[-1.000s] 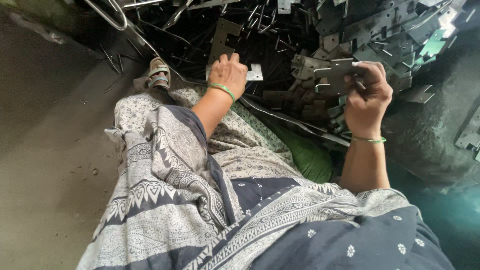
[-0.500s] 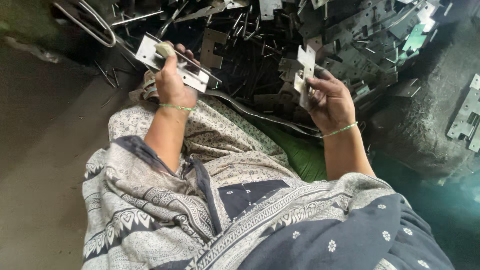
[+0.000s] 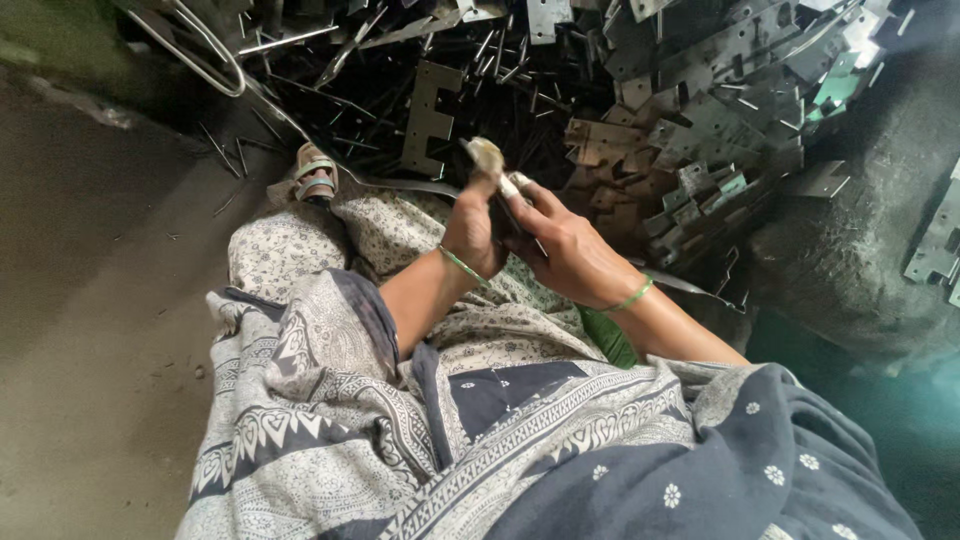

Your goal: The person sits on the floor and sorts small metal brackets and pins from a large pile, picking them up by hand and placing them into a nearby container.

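My left hand and my right hand meet in front of me, above my lap. Both are closed on flat metal brackets pressed together between the palms; only thin edges of the brackets show between the fingers. Each wrist wears a thin green bangle. Just beyond the hands lies a big heap of stamped metal plates and thin rods. A single notched plate lies flat on the pile, just past my left hand.
Patterned grey and dark cloth covers my lap. My sandalled foot rests at the pile's near edge. A bent wire loop sticks out at upper left. Bare dirty floor spreads left; more plates sit at far right.
My hands were apart, each holding up a bracket. They have come together at the middle, and the brackets are now pressed against each other.
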